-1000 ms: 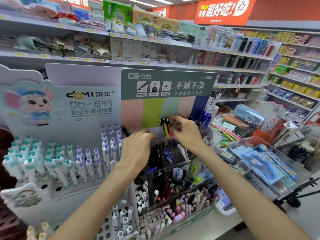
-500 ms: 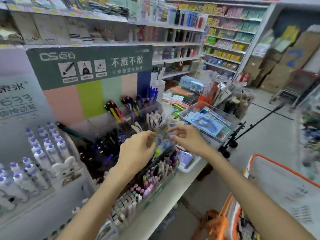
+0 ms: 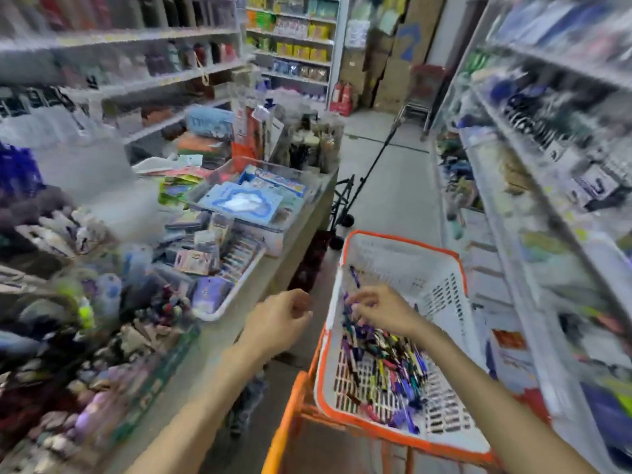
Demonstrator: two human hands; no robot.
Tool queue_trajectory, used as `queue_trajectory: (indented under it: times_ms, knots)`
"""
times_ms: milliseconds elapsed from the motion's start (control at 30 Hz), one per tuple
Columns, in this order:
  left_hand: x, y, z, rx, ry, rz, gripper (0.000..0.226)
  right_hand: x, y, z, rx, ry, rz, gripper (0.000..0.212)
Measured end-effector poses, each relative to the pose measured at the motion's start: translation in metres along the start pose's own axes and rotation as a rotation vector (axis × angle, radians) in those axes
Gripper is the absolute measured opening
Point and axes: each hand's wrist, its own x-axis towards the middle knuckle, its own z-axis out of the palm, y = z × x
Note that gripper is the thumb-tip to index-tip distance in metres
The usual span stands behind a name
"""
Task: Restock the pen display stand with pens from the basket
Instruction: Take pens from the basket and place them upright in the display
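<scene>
Frame is motion-blurred. Basket (image 3: 441, 268), white with orange rim, sits at near right on an orange frame (image 3: 290, 422). Loose pens (image 3: 386, 367) are piled on its floor, mostly in the near-left half; the far half shows bare mesh.

Right hand (image 3: 379, 311) is inside the basket over the far end of the pile, fingers curled down and spread among the pens. One dark pen (image 3: 354, 277) sticks up just past the fingertips; blur hides whether the fingers pinch it or only touch the pile, so can't tell the grip.

Left hand (image 3: 278, 321) hangs in the air between counter (image 3: 219, 340) and basket, left of the rim, not touching either. Fingers loosely curled, nothing in them.

Pen stand (image 3: 68, 336) is at the near left edge on the counter, heavily smeared, only blurry coloured pen tops readable. Further along the counter is a clear tray (image 3: 260, 200) of blue packaged goods. Shelves (image 3: 547, 165) run along the right, floor aisle (image 3: 393, 172) between, cardboard boxes (image 3: 393, 46) stacked at the far end
</scene>
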Motion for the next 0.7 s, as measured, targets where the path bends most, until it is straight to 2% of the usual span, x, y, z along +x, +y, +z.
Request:
queue_trajectory:
  times_ms: [133,300,467,700]
  knots:
    - [0.029,0.022,0.054,0.065,-0.103,-0.023,0.028,0.0,0.053,-0.022,-0.061,-0.014,0.059,0.017]
    - [0.07,0.038,0.134,0.012,-0.236,-0.096,0.031,0.015,0.141,-0.036,-0.086,-0.074,0.119,0.015]
    - [0.099,0.019,0.199,-0.077,-0.292,-0.217,0.035,0.03,0.198,-0.023,-0.113,-0.078,0.227,0.019]
    - [0.14,-0.032,0.28,-0.164,-0.345,-0.444,0.038,0.062,0.26,0.036,-0.219,-0.203,0.326,0.036]
